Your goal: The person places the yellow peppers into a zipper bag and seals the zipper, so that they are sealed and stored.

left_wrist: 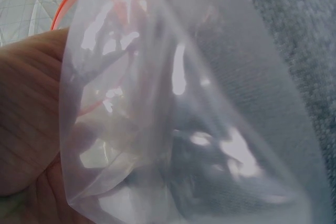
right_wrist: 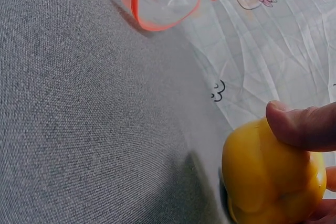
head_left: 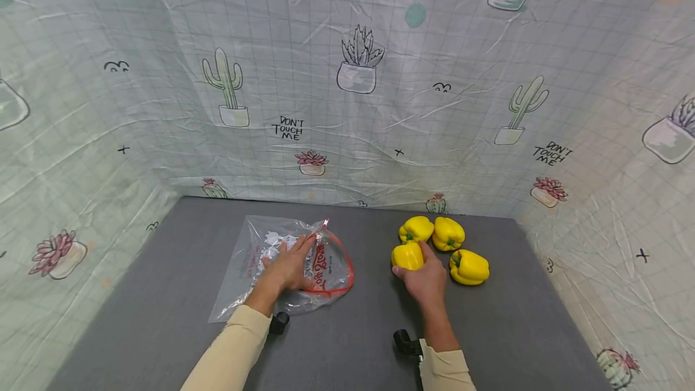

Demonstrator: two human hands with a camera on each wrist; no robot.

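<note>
left hand point(head_left: 290, 267) on plastic bag point(head_left: 260, 261) | right hand point(head_left: 426, 279) holds yellow pepper point(head_left: 407, 256)

Four bright yellow peppers point(head_left: 434, 243) with green stems lie on the dark grey, finely textured bench point(head_left: 163, 318). At nine o'clock from them lies a clear plastic bag point(head_left: 260, 264) with a red rim and red lettering. The backdrop point(head_left: 347, 77) is pale mint, gridded, printed with green cacti, pink succulents and black words. Both sleeves point(head_left: 233, 349) are cream.
</note>
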